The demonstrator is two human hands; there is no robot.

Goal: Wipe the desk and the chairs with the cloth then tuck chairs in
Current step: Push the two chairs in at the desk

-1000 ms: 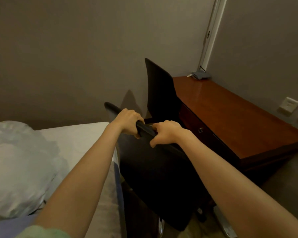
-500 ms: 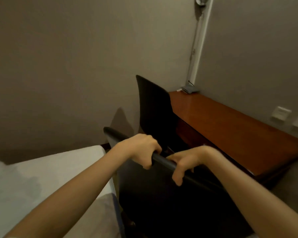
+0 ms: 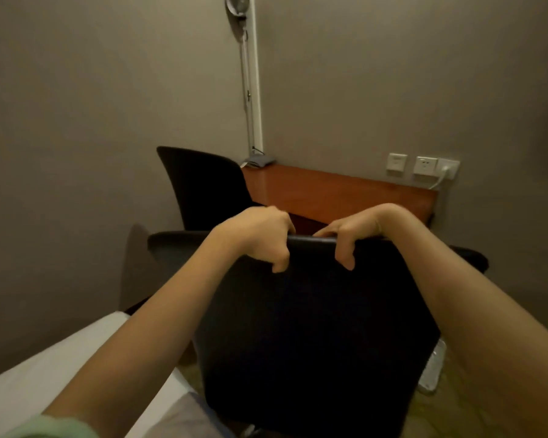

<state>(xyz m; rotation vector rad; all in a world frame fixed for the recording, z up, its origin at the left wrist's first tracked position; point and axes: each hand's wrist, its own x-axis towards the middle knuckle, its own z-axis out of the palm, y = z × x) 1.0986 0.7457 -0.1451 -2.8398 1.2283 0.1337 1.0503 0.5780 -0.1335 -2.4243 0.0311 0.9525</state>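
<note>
Black chair (image 3: 314, 327), seen from behind, fills the lower middle of the view. A person standing over it holds its top rail with both hands. The left grip (image 3: 260, 238) and the right grip (image 3: 351, 235) are each closed round the rail, close together, thumbs down the near face and fingers hooked over the far side. Just beyond the rail lies a reddish wooden counter (image 3: 329, 191) set against the wall. A second chair (image 3: 203, 188), also black, stands at the counter's left end. A white bed (image 3: 45, 374) lies close on the left.

This looks like the tucking-in step. The likeliest mishap is pinched fingers, since they wrap the side of the rail that faces the counter's edge. A hard push could also knock the rail or the chair's dark side wings against the wood, or bump the second chair. A pale, shiny object on the floor (image 3: 434, 368) at the right might catch the chair's base.

Neither hand holds a cloth. A small grey thing (image 3: 260, 160) sits at the counter's far left corner, at the foot of a wall pole (image 3: 247, 90). It may be the cloth, but it is too small to be sure. The chair's seat and legs, the counter's front and the space beneath it are all hidden behind the chair back. Most fingertips are hidden too. The room is dim.
</note>
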